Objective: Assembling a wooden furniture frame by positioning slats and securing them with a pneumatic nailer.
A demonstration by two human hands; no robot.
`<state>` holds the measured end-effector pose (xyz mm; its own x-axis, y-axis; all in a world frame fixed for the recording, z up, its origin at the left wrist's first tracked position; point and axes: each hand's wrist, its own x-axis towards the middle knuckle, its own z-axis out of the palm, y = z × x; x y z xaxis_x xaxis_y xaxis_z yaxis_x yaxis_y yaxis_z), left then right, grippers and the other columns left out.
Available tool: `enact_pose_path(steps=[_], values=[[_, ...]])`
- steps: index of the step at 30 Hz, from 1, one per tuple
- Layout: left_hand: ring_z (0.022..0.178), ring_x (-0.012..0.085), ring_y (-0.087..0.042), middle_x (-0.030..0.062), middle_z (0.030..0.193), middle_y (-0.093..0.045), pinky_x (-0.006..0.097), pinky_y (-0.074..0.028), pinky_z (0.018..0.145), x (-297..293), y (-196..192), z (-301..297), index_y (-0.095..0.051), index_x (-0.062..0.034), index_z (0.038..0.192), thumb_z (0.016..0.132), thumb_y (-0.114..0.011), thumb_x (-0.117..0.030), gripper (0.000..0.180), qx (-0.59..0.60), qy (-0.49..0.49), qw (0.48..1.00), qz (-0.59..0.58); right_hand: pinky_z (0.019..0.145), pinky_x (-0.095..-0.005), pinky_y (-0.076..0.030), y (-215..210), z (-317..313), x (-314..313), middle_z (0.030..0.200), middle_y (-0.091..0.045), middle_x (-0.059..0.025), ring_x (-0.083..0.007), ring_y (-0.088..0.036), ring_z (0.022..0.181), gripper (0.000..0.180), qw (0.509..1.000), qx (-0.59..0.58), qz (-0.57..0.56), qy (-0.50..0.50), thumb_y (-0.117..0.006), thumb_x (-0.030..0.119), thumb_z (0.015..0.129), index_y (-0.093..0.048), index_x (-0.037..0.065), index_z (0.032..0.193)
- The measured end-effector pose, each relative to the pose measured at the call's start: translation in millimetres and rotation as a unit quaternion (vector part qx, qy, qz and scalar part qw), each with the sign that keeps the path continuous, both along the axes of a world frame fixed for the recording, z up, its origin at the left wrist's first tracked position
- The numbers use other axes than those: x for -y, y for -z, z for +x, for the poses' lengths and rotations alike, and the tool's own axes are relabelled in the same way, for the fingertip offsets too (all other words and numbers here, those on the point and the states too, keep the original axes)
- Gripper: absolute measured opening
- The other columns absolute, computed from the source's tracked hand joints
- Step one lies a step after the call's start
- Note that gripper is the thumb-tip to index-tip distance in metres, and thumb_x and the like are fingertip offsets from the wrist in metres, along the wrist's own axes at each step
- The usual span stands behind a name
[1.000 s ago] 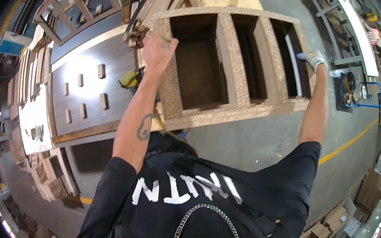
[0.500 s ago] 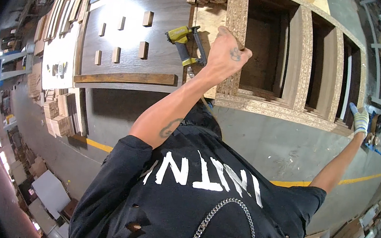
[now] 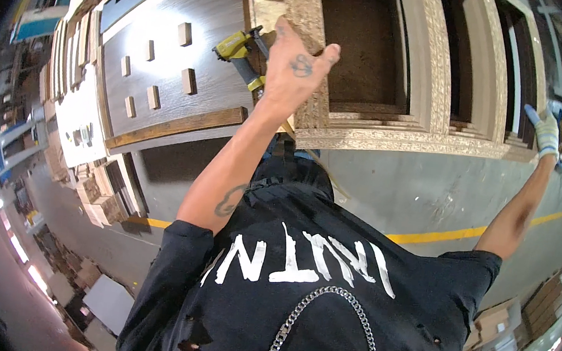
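A large chipboard cabinet frame [image 3: 421,146] with several open compartments lies in front of me, its front rail running across the view. My bare left hand [image 3: 296,64] grips the top of the frame's left upright panel, fingers curled over the edge. Out at the far right end of the rail, my right hand [image 3: 546,131], in a white glove, holds the frame's corner. Just left of my left hand a yellow nail gun [image 3: 239,48] lies on a dark worktable [image 3: 167,19].
Small wooden blocks [image 3: 188,80] and a long wooden strip [image 3: 176,127] lie on the dark table. Stacks of boards [image 3: 71,85] stand at the left. A yellow line [image 3: 439,237] crosses the grey floor; cardboard boxes [image 3: 541,306] sit at the lower right.
My view has swung, so the frame and table now sit higher and closer. Both hands stay on the frame, the left on its left upright and the right at the far end.
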<state>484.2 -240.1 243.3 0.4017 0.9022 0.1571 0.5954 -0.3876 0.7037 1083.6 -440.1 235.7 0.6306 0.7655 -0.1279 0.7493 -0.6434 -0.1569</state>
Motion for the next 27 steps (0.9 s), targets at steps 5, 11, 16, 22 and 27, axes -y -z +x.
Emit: enact_pose_path(steps=[5,11,16,22,27], values=[[0.092,0.0317,-0.065,0.0253,0.087,-0.063,0.039,-0.048,0.092,23.6,-27.1,7.2,-0.031,0.0220,0.128,0.083,-0.074,-0.032,0.083,-0.019,-0.055,0.989,-0.138,0.083,-0.0412,-0.048,-13.2,-29.2,21.3,0.092,-0.069,-0.0231,-0.0352,-0.064,0.087,0.062,0.999,0.042,0.013,0.016,-0.077,0.054,0.077,-0.066,-0.003,0.101],[0.119,0.0364,-0.056,0.0315,0.130,-0.052,0.039,-0.041,0.105,55.7,-26.5,-7.3,-0.023,0.0116,0.146,0.082,-0.076,-0.027,0.092,0.021,-0.068,0.976,-0.204,0.081,-0.0385,-0.048,-16.2,-34.6,51.0,0.086,-0.068,-0.0186,-0.0296,-0.062,0.081,0.059,0.992,-0.042,-0.081,0.090,-0.078,0.052,0.076,-0.067,-0.002,0.097],[0.132,0.0405,-0.046,0.0347,0.140,-0.045,0.041,-0.035,0.111,-4.2,-26.9,17.2,-0.028,0.0120,0.144,0.079,-0.078,-0.035,0.094,-0.061,-0.105,0.982,-0.146,0.075,-0.0360,-0.046,-18.8,-21.8,21.5,0.077,-0.060,-0.0121,-0.0210,-0.052,0.073,0.050,0.998,-0.007,-0.016,0.054,-0.079,0.045,0.080,-0.064,-0.002,0.090],[0.127,0.0413,-0.052,0.0317,0.137,-0.051,0.040,-0.040,0.107,-102.0,-18.7,41.1,-0.033,0.0084,0.144,0.072,-0.082,-0.035,0.098,0.042,-0.132,0.965,-0.223,0.085,-0.0346,-0.049,-22.6,2.8,-130.7,0.098,-0.071,-0.0181,-0.0241,-0.067,0.092,0.062,0.997,-0.043,0.037,0.049,-0.079,0.047,0.078,-0.068,-0.004,0.111],[0.122,0.0404,-0.055,0.0309,0.129,-0.057,0.040,-0.042,0.103,-98.2,-13.7,39.5,-0.037,0.0088,0.140,0.073,-0.081,-0.035,0.091,-0.008,-0.159,0.974,-0.164,0.086,-0.0391,-0.049,-17.1,22.7,-213.8,0.101,-0.072,-0.0160,-0.0277,-0.067,0.092,0.065,0.991,-0.105,0.061,0.056,-0.080,0.050,0.073,-0.069,-0.005,0.107]])
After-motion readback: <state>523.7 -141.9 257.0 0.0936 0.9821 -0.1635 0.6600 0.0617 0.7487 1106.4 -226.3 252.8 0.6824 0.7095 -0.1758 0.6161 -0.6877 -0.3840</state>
